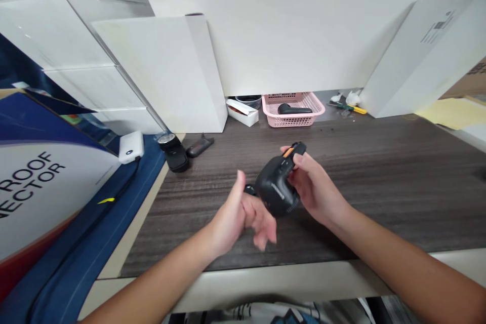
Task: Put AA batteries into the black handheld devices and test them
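My right hand (pixel 311 182) grips a rounded black device with an orange button (pixel 279 185) by its narrow upper end, above the dark table. The device is tilted, its bulky end toward my left hand; its exact kind I cannot tell. My left hand (pixel 245 217) is beside it with the thumb up and fingers apart, slightly blurred, holding nothing. A small black rounded part (pixel 249 190) shows behind the left hand; whether it belongs to the device I cannot tell.
On the wood-grain table (pixel 379 177), a black item with a round clear top (pixel 173 152) and a dark elongated piece (pixel 200 146) lie left. Behind are a pink basket (pixel 292 120) with a black handle-like part, a small white box (pixel 243 113) and a yellow cutter (pixel 357 109). White boxes (pixel 163 71) stand around.
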Motion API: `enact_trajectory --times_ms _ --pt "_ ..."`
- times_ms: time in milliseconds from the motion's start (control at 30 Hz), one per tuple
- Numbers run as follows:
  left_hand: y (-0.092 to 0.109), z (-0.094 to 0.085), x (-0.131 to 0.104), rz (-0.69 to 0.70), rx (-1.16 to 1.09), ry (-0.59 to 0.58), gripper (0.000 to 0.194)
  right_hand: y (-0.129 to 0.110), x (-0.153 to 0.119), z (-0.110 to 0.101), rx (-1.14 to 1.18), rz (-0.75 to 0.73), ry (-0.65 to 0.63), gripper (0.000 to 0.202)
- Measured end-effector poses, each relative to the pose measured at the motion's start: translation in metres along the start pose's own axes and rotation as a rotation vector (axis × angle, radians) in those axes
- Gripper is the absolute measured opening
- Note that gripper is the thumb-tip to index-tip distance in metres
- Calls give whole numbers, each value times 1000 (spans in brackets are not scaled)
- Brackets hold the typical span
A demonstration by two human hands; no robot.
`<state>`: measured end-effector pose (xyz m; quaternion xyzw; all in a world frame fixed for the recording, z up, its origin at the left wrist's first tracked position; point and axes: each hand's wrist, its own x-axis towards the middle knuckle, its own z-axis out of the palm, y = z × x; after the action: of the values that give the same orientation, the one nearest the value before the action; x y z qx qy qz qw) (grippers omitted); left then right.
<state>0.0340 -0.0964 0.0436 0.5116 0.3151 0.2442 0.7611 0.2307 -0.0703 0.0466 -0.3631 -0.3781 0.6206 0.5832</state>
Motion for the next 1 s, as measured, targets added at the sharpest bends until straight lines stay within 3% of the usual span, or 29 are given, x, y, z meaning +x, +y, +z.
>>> enact_trajectory --times_ms 67,133,233,333,400,533,633,733,1000 --pt "7 -5 -1 187 152 183 105 3 8 -3 73 -42 34 44" --pt "11 -12 -1 294 281 272 86 6 11 -5 104 -98 57 45" --pt "13 -25 2 289 321 268 60 9 8 -5 5 -230 69 50" --pt "19 -39 10 293 256 274 63 10 0 -3 -185 -343 -30 58" --pt "27 -50 13 372 312 300 69 11 -3 -3 -281 -344 -139 62" --pt "43 -72 15 492 622 277 82 15 4 -6 -339 -196 -253 65" --pt "38 -87 18 490 814 247 69 17 15 -8 -227 27 -283 63" --pt "24 -99 22 499 794 325 57 15 22 -10 -50 244 -331 55" --pt "12 -108 20 523 878 299 56 14 20 -15 -148 336 -306 53"
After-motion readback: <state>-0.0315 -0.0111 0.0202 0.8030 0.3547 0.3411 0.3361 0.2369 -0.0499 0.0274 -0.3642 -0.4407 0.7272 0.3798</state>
